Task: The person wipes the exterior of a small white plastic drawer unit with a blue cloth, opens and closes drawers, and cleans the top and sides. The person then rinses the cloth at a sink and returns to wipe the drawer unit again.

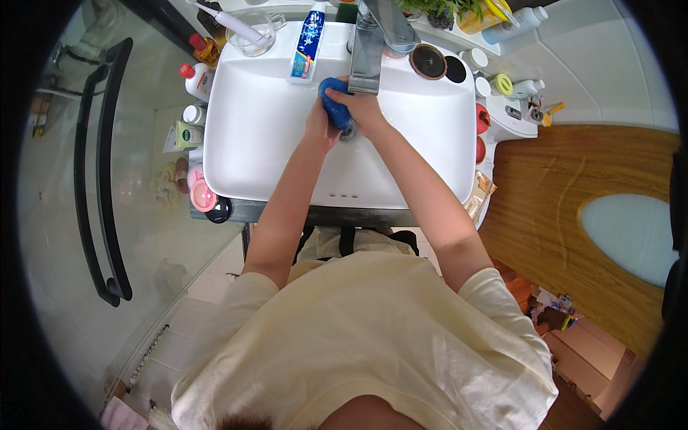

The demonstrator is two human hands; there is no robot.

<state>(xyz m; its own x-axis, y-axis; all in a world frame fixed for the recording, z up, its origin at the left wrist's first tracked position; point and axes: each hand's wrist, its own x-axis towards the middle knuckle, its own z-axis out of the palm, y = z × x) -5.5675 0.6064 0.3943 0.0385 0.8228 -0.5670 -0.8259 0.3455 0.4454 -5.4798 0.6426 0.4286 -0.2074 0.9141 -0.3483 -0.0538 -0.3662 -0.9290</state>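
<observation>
Both hands meet over the white washbasin [258,140], just below the metal faucet [366,64]. Between them is a blue cloth-like item [336,105], bunched up; whether it is a cloth or a sponge cannot be told. My left hand [321,126] cups it from the left and beneath. My right hand [363,110] lies on its right side, thumb across the top, fingers partly hidden under the faucet's spout. Beneath the hands, the drain [348,131] shows in part. A blue and white toothpaste tube [307,45] lies on the basin's back ledge, left of the faucet.
An electric toothbrush [236,24] leans in a glass cup [251,43] at the back left. Bottles, jars and a pink compact [203,195] line the left edge. Round dark-topped containers [428,61] stand back right. A glass door with a black handle [113,172] is at left, a wooden door [537,188] at right.
</observation>
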